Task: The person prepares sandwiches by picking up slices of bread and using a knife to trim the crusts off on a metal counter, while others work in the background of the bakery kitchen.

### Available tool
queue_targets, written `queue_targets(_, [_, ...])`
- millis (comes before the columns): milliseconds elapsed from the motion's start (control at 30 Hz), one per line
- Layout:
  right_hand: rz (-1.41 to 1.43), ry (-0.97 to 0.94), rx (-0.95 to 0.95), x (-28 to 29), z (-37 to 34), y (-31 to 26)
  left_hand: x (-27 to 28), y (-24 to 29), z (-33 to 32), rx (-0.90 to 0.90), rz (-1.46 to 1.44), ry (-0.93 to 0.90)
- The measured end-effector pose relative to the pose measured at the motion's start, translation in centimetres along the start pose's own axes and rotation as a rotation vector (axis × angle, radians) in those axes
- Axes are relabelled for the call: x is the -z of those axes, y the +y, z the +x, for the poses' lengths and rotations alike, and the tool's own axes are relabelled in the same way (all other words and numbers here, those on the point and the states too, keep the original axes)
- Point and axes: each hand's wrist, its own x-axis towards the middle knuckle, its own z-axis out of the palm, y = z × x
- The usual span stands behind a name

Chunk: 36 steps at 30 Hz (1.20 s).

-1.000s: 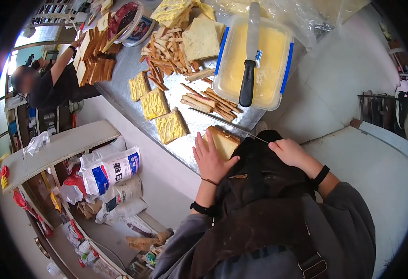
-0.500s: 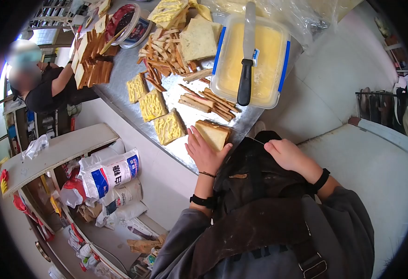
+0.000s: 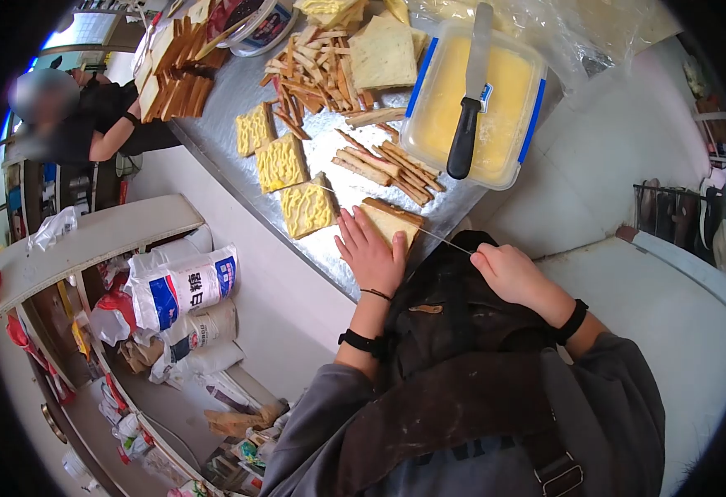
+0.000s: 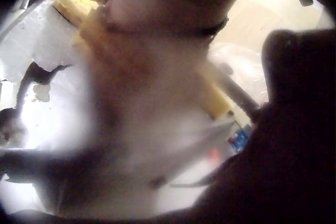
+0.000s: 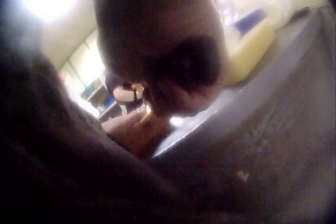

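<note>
In the head view my left hand (image 3: 373, 258) rests with straight fingers on a bread sandwich (image 3: 389, 225) near the table's front edge, its thumb on the top slice. My right hand (image 3: 508, 277) curls round the handle end of a long thin knife (image 3: 446, 241); the handle is hidden in the fist. The blade runs left along the sandwich's crust side, and its tip shows beyond, near a slice spread with yellow cream (image 3: 307, 207). Cut crust strips (image 3: 388, 170) lie just past the sandwich. Both wrist views are dark and blurred.
A plastic tub of yellow spread (image 3: 495, 124) stands at the right with a black-handled spatula (image 3: 465, 137) across it. Behind are a crust pile (image 3: 317, 70), plain bread slices (image 3: 384, 54) and stacked bread (image 3: 173, 66). Another person (image 3: 65, 108) stands at the far left beyond shelves.
The knife blade, along the crust side at first and mostly out of sight half a second ago, now shows again, reaching left past the sandwich. My left hand stays on the bread; the view has shifted slightly.
</note>
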Motion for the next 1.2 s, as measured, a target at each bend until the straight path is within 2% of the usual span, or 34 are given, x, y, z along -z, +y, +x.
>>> queue_targets(500, [-0.256, 0.146, 0.018, -1.4, 0.0, -0.3, -0.4, 0.8, 0.4, -0.035, 0.014, -0.004])
queue_targets(800, [-0.24, 0.047, -0.068, -0.4, -2.0, 0.0, -0.4, 1.0, 0.7, -0.023, 0.025, -0.03])
queue_targets(1033, [-0.245, 0.081, 0.011, -1.6, 2.7, -1.4, -0.5, 1.0, 0.7, -0.023, 0.041, -0.051])
queue_targets(1133, [-0.263, 0.086, 0.004, -1.2, 1.2, -1.2, -0.6, 1.1, 0.7, -0.013, 0.049, -0.06])
queue_targets(1200, [-0.316, 0.024, -0.077, -0.1, -1.0, -0.7, -0.6, 0.9, 0.9, -0.022, 0.061, -0.056])
